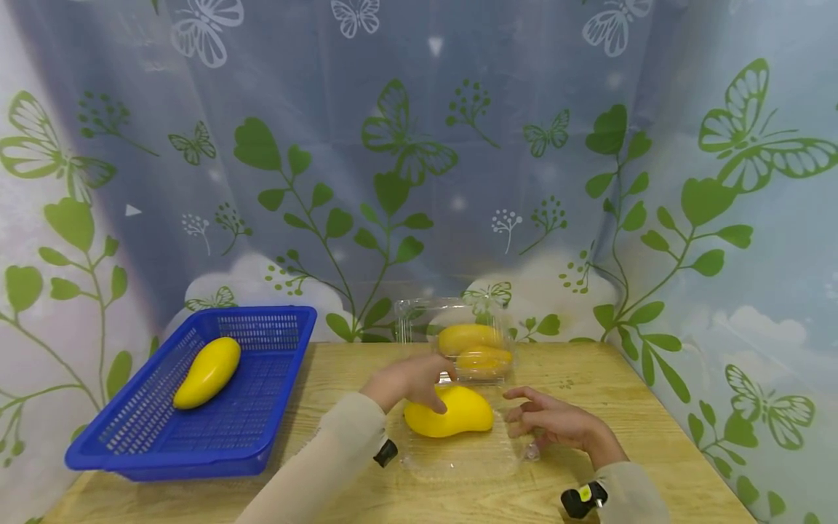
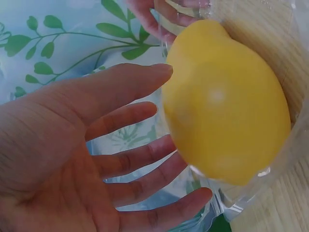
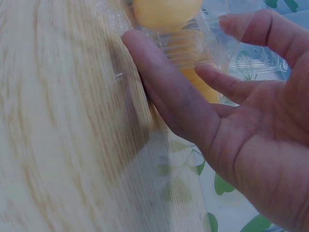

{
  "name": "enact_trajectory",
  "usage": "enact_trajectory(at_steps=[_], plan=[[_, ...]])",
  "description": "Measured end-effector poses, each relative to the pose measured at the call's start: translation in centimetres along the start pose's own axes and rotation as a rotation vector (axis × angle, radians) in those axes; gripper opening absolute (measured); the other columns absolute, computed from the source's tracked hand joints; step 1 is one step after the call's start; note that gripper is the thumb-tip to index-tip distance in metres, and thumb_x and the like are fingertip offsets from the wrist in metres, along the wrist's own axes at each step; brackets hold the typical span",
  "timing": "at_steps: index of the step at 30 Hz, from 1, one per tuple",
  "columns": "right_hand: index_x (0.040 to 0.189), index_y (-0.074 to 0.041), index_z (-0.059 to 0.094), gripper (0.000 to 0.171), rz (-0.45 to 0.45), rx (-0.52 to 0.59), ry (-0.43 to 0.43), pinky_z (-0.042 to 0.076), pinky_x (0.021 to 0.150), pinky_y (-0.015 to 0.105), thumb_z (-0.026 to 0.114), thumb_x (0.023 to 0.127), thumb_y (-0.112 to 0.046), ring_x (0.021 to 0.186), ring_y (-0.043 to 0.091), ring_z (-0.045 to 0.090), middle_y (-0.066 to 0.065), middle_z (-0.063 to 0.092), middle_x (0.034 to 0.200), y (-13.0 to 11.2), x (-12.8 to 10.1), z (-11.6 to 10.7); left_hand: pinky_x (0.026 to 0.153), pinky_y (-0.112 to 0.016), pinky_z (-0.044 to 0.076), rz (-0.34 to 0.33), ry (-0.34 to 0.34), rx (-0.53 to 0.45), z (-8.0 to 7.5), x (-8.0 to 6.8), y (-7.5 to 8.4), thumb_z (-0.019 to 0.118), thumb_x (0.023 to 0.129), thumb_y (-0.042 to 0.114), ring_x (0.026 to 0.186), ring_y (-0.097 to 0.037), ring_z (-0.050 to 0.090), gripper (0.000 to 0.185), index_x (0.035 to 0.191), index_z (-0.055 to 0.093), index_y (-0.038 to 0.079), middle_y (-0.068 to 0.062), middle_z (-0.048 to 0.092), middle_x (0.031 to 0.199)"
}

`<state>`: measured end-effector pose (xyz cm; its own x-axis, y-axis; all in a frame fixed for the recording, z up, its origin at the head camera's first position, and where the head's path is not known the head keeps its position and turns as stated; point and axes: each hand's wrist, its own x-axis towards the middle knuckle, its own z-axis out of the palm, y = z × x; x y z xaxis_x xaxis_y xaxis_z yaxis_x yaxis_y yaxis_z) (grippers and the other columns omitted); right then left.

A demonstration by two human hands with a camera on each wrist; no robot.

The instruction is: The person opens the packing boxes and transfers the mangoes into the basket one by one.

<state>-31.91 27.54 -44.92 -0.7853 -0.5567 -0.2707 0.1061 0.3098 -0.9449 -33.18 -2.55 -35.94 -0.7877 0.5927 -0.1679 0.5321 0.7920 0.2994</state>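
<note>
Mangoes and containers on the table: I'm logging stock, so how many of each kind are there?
Yellow mangoes: 2, one in the blue basket, one in the clear clamshell, whose lid mirrors it
Blue baskets: 1
Clear clamshells: 1
Total: 4

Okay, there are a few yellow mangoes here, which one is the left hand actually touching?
The mango in the open clear clamshell tray at the table's front: the left hand rests on it. Another mango lies alone in the blue basket.

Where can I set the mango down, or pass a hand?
Free: basket floor right of its mango; bare table between basket and clamshell. Crowded: clamshell, with mango between left hand and right hand.
</note>
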Motion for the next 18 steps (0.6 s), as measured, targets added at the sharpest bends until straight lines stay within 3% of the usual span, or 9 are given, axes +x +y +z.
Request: enact_trajectory(at_steps=[4, 12, 18], plan=[[0.159, -0.002, 0.019, 0.071, -0.004, 0.008, 0.001, 0.058, 0.076, 0.033, 0.059, 0.102, -0.018, 0.114, 0.024, 0.063, 0.033, 0.045, 0.146, -0.05, 0.0, 0.06, 0.097, -0.038, 0.056, -0.016, -0.009, 0.013, 0.28, 0.07, 0.31, 0.087, 0.084, 0.021, 0.118, -0.02, 0.064, 0.055, 0.134, 0.066, 0.019, -0.003, 0.065, 0.138], [0.159, -0.001, 0.018, 0.072, 0.0, 0.022, 0.001, 0.059, 0.076, 0.032, 0.059, 0.102, -0.017, 0.113, 0.023, 0.063, 0.032, 0.046, 0.146, -0.07, -0.01, 0.2, 0.111, -0.044, 0.05, -0.066, -0.019, 0.023, 0.99, 0.21, 0.63, 0.087, 0.083, 0.016, 0.139, -0.023, 0.053, 0.057, 0.135, 0.066, 0.023, -0.001, 0.057, 0.15], [0.159, -0.001, 0.018, 0.072, -0.002, 0.022, -0.002, 0.059, 0.076, 0.032, 0.059, 0.102, -0.018, 0.114, 0.023, 0.063, 0.032, 0.045, 0.146, -0.17, -0.09, 0.21, 0.112, -0.045, 0.05, -0.075, -0.037, 0.052, 1.02, 0.37, 1.02, 0.088, 0.082, 0.017, 0.142, -0.022, 0.05, 0.06, 0.137, 0.065, 0.026, 0.001, 0.056, 0.152]])
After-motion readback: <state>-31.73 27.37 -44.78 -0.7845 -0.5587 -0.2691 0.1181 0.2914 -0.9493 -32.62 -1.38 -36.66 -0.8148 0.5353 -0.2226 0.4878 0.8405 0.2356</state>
